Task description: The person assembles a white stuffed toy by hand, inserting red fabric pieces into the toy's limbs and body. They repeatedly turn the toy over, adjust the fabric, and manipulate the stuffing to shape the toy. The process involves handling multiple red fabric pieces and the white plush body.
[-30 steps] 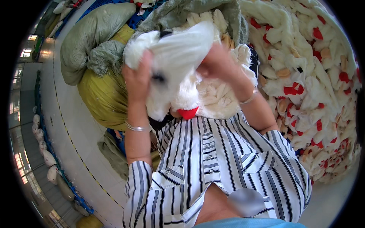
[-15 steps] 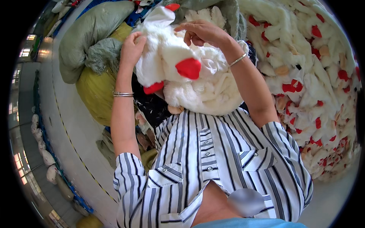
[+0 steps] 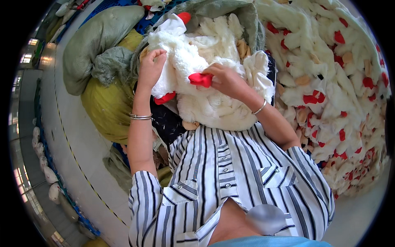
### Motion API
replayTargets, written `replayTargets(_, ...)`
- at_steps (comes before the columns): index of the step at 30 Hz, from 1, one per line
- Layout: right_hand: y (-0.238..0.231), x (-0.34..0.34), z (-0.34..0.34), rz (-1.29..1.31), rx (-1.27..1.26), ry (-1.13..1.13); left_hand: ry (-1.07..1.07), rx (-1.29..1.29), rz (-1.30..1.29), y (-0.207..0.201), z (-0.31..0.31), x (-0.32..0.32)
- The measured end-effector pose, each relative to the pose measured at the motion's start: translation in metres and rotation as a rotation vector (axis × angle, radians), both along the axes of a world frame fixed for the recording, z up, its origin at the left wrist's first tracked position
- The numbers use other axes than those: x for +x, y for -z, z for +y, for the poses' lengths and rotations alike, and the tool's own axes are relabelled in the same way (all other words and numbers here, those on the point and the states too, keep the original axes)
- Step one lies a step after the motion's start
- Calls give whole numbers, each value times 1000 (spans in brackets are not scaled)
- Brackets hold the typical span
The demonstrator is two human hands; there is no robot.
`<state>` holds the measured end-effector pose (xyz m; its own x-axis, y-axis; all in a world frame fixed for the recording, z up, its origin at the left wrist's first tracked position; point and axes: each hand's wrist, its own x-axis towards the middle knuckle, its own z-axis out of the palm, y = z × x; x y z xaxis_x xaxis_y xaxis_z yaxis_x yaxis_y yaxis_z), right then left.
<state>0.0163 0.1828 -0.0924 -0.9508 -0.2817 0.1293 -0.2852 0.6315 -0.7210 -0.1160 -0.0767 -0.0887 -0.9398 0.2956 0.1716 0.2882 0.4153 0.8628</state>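
An unstuffed white plush toy skin (image 3: 177, 59) with red fabric parts lies over a heap of cream plush pieces (image 3: 218, 111) on my lap. My left hand (image 3: 151, 69) is closed at its upper left edge, fingers pinched on the fluffy fabric. With my right hand (image 3: 228, 81) I grip a red fabric part (image 3: 200, 80) on the skin's right side, the fingers partly covering it. A second red part (image 3: 165, 98) hangs at the lower left, and a red tip (image 3: 184, 17) sticks up at the far end.
To the right a large mound of cream plush pieces (image 3: 325, 131) with red and tan bits rises close to my arm. A grey-green sack (image 3: 98, 45) and a yellow-green sack (image 3: 103, 107) stand at the left. An open sack's rim (image 3: 251, 20) lies behind the heap.
My right hand has come down from above the skin and taken hold of the red part, which is now bunched up. My left hand has shifted slightly right and nearer.
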Motion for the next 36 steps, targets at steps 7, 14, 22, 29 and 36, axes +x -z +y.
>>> replayTargets(7,-12,-18,3,-42,-708,187,82,263,124,-39,13,42)
replayTargets(14,-46,-27,-10,-6,-881,119,153,105,440,-66,46,88)
replayTargets(22,-48,-28,-17,6,-912,90,1,232,147,-66,53,92)
replayTargets(29,-57,-26,-22,258,-656,231,-12,352,33,-62,57,99)
replayTargets(36,-71,-15,-29,449,-308,282,-42,382,54,-58,56,97)
